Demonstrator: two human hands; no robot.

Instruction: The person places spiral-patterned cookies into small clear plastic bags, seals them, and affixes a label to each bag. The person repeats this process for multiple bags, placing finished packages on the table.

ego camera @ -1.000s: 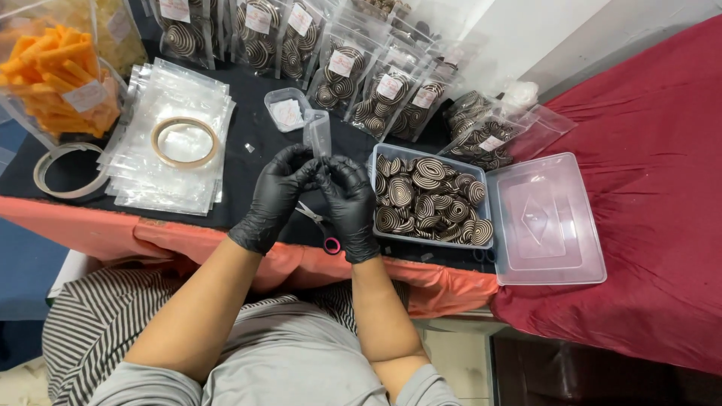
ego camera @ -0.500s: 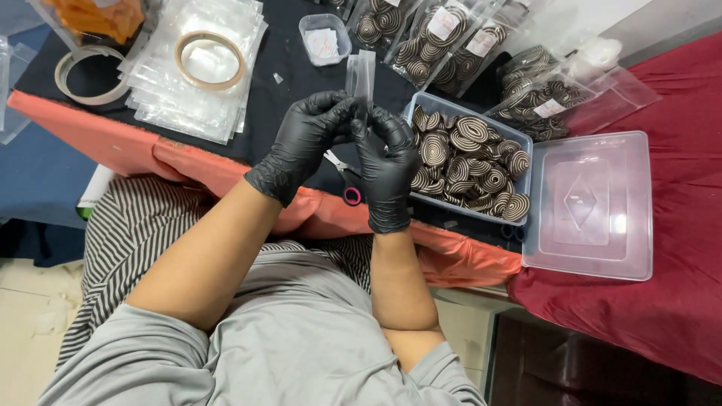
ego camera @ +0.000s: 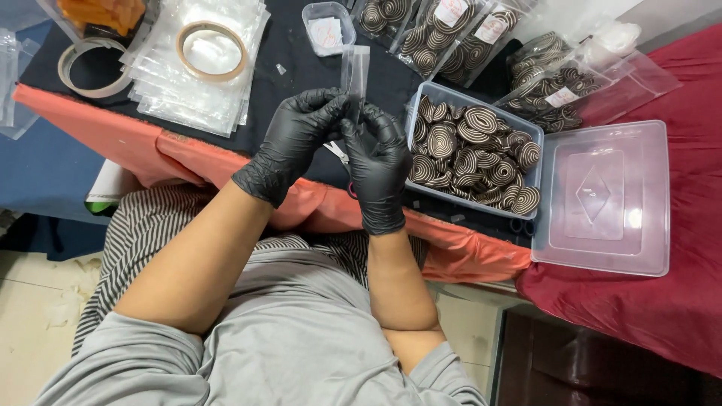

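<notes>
Both hands wear black gloves. My left hand (ego camera: pixel 295 137) and my right hand (ego camera: pixel 377 156) meet in front of me and pinch the lower end of a small clear plastic bag (ego camera: pixel 355 69), which stands upright above the fingers. I cannot tell what is inside it. Just right of my right hand stands a clear plastic tub (ego camera: pixel 421 104) full of brown-and-cream striped spiral pieces (ego camera: pixel 472 149). Part of a pair of scissors (ego camera: pixel 338 153) shows on the dark tabletop between my hands.
The tub's clear lid (ego camera: pixel 605 201) lies on red cloth at the right. A stack of empty clear bags (ego camera: pixel 188 92) with a tape roll (ego camera: pixel 211 49) on it lies at the left, another tape roll (ego camera: pixel 89 67) beside it. Filled bags (ego camera: pixel 444 28) line the back, near a small clear container (ego camera: pixel 328 27).
The view has shifted a little further down and to the side. Both hands stay together on the small bag and hold it upright at the same spot.
</notes>
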